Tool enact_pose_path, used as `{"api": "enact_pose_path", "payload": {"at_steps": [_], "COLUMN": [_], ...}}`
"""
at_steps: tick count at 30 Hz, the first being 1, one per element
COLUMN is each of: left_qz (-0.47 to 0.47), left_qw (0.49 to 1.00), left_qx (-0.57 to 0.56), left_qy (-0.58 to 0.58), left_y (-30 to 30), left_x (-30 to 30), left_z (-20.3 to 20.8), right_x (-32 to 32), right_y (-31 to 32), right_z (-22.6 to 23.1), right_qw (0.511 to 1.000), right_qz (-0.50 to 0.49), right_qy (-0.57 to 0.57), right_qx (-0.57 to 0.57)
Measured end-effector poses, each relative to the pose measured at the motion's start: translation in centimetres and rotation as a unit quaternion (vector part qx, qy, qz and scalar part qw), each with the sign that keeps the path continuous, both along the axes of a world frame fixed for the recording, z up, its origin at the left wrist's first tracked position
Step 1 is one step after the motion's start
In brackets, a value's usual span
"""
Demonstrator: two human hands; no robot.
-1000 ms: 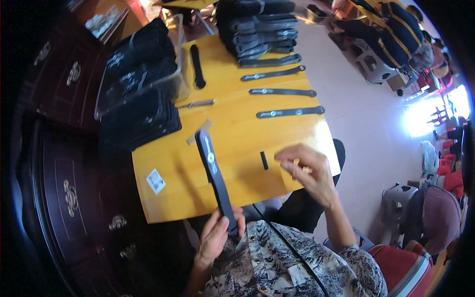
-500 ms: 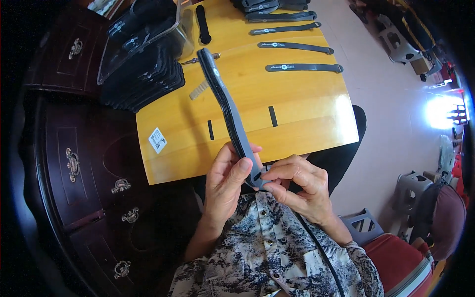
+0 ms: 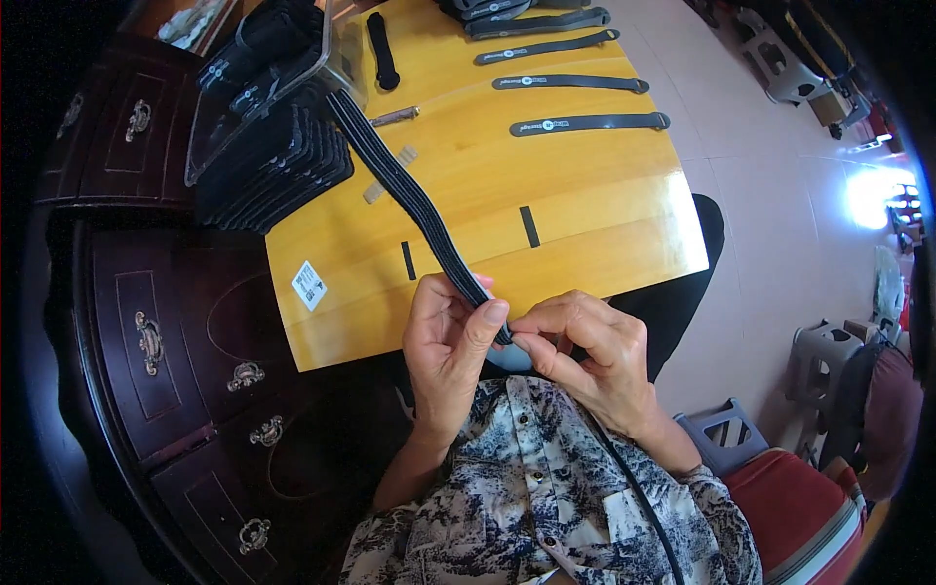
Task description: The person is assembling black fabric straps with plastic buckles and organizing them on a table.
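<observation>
My left hand [image 3: 450, 343] grips a bundle of long dark hook-and-loop straps [image 3: 414, 203] near its lower end, thumb on top. The bundle slants up and left over the table, its edges showing as stacked black and grey layers. My right hand [image 3: 593, 359] is closed in a pinch at the bundle's lower end; its fingertips hide what exactly they hold there. Farther off, single grey straps with a metal ring at one end, such as the nearest strap [image 3: 590, 124], lie in a row at the right of the table.
The yellow table [image 3: 468, 258] carries two short black strips and a white label. At its back left stand a clear plastic bin [image 3: 336, 68] of black straps and a stack of black straps [image 3: 278, 171]. Dark drawers [image 3: 166, 341] line the left. Stools and a red seat [image 3: 795, 507] are at right.
The strap bundle has turned so its layered edges face up and its far end has swung left. My right fingertips remain at its lower end. The view has shifted slightly.
</observation>
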State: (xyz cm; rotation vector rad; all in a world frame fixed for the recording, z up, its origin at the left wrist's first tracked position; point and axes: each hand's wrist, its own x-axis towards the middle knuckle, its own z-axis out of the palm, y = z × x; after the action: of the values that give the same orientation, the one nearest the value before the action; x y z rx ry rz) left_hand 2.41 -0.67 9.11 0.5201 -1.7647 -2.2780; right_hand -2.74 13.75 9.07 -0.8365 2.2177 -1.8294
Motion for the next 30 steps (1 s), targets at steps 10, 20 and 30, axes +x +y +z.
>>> {"api": "enact_pose_path", "payload": {"at_steps": [10, 20, 30], "left_qz": [0.035, 0.043, 0.048], "left_qw": [0.999, 0.998, 0.997], "left_qx": [-0.018, -0.046, -0.068], "left_qy": [0.024, 0.013, 0.006], "left_y": [0.0, -0.2, -0.6], "left_x": [-0.3, -0.6, -0.6], "left_z": [-0.2, -0.6, -1.2], "right_x": [-0.4, -0.6, -0.9], "right_y": [-0.6, -1.0, -1.4], "right_z": [-0.3, -0.6, 0.1], "right_qw": [0.999, 0.998, 0.993], "right_qz": [0.006, 0.014, 0.021], "right_qy": [-0.038, -0.068, -0.113], "right_qx": [0.009, -0.007, 0.036]}}
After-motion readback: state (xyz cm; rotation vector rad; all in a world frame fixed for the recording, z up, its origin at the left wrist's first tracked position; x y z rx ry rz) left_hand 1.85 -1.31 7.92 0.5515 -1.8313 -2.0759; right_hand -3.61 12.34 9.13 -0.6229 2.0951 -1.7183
